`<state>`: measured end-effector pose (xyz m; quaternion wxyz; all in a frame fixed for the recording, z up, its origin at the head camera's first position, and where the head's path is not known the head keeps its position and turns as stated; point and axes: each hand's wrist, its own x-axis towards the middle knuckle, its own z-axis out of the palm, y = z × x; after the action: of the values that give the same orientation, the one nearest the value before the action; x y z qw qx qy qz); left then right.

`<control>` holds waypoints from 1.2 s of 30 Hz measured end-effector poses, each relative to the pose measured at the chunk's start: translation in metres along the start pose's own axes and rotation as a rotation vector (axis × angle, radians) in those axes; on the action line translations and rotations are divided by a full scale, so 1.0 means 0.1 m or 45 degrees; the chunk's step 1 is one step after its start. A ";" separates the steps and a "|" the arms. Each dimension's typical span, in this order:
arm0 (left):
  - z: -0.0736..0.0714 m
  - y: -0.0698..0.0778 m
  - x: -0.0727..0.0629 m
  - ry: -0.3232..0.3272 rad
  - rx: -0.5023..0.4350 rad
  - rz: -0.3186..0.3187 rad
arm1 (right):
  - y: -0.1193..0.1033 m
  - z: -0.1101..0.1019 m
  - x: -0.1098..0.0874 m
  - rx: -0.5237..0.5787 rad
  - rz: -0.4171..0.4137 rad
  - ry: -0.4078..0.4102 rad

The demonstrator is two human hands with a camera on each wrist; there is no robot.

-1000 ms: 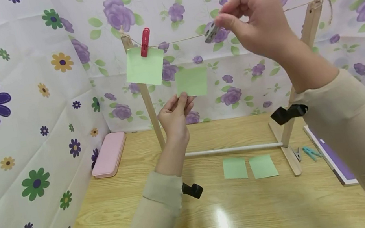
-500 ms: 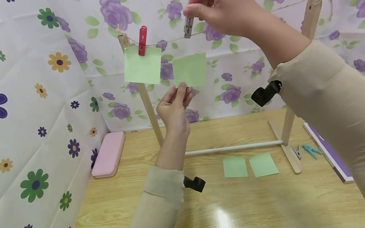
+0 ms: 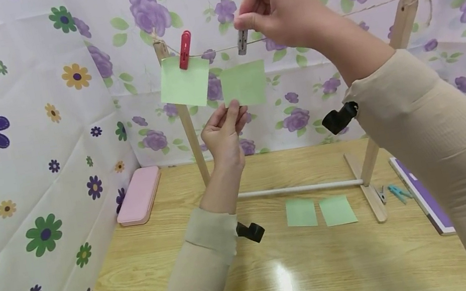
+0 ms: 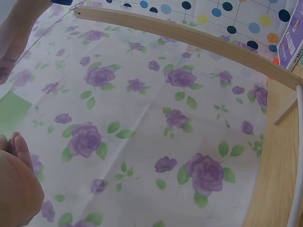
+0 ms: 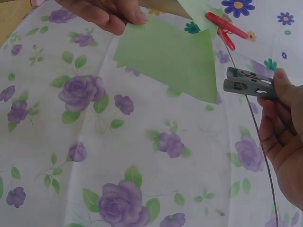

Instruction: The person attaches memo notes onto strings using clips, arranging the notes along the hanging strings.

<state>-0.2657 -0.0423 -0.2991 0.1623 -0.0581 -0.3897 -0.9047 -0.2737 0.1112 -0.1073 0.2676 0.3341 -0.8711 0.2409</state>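
My left hand pinches the bottom edge of a green sticky note between thumb and fingers, holding it upright just under the string. Above it, my right hand pinches a grey clothespin by its handle ends. In the right wrist view the grey clothespin overlaps the string, and the note is apart from its jaws. To the left, a red clothespin fastens another green note to the string.
The string runs between two wooden posts joined by a white rod. Two green notes lie on the table, with a grey clothespin and a blue clothespin farther right. A pink case and a purple book flank them.
My right hand has moved left along the string with the grey clothespin, which now points downward. My left hand has raised the green note closer to the string.
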 end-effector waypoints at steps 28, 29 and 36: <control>0.05 0.02 0.05 -0.003 0.002 0.021 | 0.02 0.02 0.02 -0.040 -0.064 -0.075; 0.05 0.02 0.05 -0.005 -0.003 0.025 | 0.02 0.02 0.02 -0.036 -0.067 -0.076; 0.06 0.03 0.06 -0.022 -0.039 0.046 | 0.01 0.03 0.02 -0.020 -0.051 -0.104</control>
<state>-0.2700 -0.0415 -0.2914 0.1744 -0.0754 -0.3762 -0.9068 -0.2763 0.1098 -0.1085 0.2393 0.3590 -0.8762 0.2148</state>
